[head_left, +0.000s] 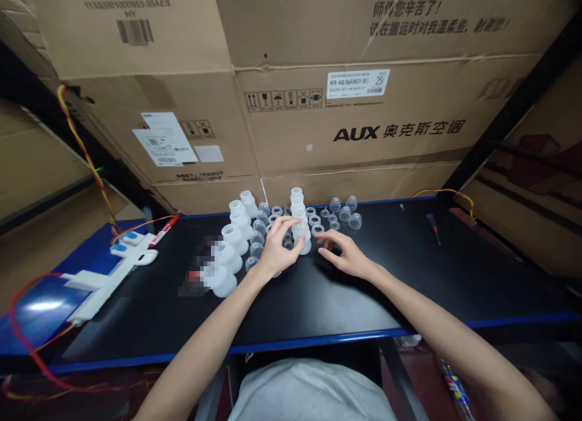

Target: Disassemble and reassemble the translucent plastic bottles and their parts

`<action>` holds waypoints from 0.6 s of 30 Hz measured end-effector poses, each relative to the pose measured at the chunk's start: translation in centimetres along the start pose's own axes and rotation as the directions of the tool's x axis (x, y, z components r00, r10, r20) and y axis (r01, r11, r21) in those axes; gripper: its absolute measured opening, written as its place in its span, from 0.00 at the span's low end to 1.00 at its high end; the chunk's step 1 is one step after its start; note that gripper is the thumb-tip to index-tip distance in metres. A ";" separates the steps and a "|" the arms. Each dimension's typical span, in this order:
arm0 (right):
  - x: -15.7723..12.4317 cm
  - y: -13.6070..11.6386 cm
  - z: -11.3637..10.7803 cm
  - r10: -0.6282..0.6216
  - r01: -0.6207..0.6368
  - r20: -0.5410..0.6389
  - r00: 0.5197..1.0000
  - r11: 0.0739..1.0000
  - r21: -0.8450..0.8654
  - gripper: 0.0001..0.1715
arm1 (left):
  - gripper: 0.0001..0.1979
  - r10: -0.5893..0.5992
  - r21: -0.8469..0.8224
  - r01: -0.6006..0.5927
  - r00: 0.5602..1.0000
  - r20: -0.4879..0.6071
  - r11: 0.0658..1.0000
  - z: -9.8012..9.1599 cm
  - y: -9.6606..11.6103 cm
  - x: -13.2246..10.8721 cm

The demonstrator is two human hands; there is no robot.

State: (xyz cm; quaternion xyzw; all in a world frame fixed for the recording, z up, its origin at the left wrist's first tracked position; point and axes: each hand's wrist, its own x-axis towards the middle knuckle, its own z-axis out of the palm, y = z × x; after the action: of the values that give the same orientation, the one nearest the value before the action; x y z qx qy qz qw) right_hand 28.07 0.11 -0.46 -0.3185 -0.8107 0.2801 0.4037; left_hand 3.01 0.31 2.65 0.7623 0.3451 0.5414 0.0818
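My left hand [278, 246] reaches over the black table [318, 299], its fingers curled round the bottom of a stack of white plastic caps [299, 218] that runs away from me. My right hand [344, 255] lies just right of that stack, fingers stretched out low over the table, touching a small dark or clear piece I cannot make out. Another row of white plastic caps [234, 239] lies to the left of my left hand. Small clear domed caps [344, 210] and clear rings [313, 221] are scattered behind my hands.
Large cardboard boxes [345, 117] form a wall right behind the table. A white and blue device [113, 266] with red and yellow wires sits at the left, with a red marker [163, 231] beside it. A small screwdriver [433, 227] lies at the right. A blurred patch [204, 269] covers something left of the caps.
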 end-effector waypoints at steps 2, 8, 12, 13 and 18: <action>0.0 0.3 0.4 0.006 -0.006 -0.023 1.000 1.000 -0.017 0.29 | 0.18 0.000 -0.016 0.000 0.999 0.036 1.000 0.2 0.3 -0.2; 0.3 -0.2 1.5 0.028 -0.032 0.048 0.998 0.997 0.064 0.39 | 0.16 -0.045 -0.130 0.058 0.994 0.104 0.990 1.1 1.3 -0.8; 0.3 -0.8 1.2 0.022 -0.023 0.020 1.000 0.998 0.052 0.32 | 0.16 -0.103 -0.188 0.124 0.988 0.115 0.974 1.3 1.6 -1.2; 0.3 -0.8 1.1 0.009 -0.010 0.006 1.000 0.999 0.036 0.31 | 0.16 -0.121 -0.197 0.140 0.987 0.106 0.970 1.3 1.6 -1.2; 0.2 -1.3 1.3 -0.038 0.036 -0.107 0.994 0.999 -0.013 0.30 | 0.19 -0.309 -0.350 0.321 0.947 0.090 0.880 1.3 1.4 -1.2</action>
State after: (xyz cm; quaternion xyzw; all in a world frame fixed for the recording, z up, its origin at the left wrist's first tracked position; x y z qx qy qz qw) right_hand 26.58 -0.83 -0.11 -0.3203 -0.7951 0.2504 0.4501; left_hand 4.52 -1.15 1.90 0.6764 0.3580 0.5629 0.3123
